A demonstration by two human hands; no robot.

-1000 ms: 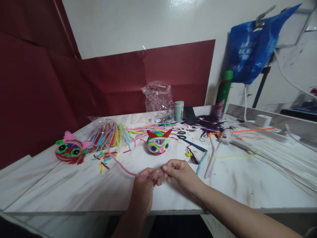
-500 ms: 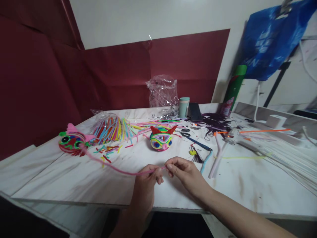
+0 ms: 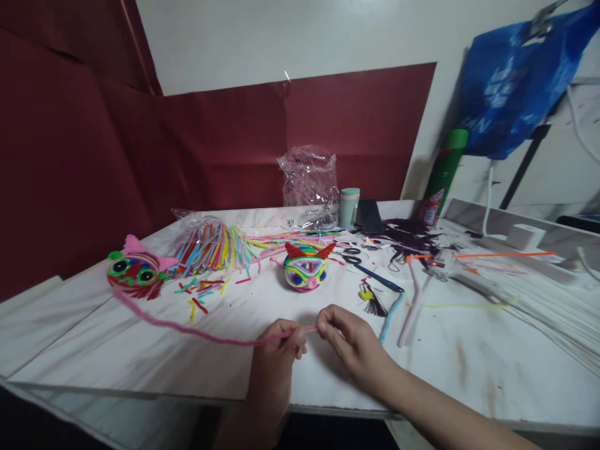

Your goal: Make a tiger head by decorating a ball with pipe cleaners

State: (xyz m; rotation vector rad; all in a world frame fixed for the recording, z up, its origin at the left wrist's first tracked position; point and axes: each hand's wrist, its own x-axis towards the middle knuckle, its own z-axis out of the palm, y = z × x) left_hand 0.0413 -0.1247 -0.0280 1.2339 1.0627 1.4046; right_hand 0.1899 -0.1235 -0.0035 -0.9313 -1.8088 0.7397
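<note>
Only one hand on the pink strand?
No, the left hand and the right hand both hold the pink strand.

You face a smooth, off-white wall (image 3: pixel 225 44) with a soft patch of light (image 3: pixel 363 6) near its top. A creased, dark red sheet (image 3: pixel 356 125) covers the wall's lower part and spreads along your left. Before you stands a white, marble-patterned table (image 3: pixel 164 362) with a low raised border (image 3: pixel 265 217) at the back and right, and brownish smudges (image 3: pixel 462 356) on its right side.
</note>
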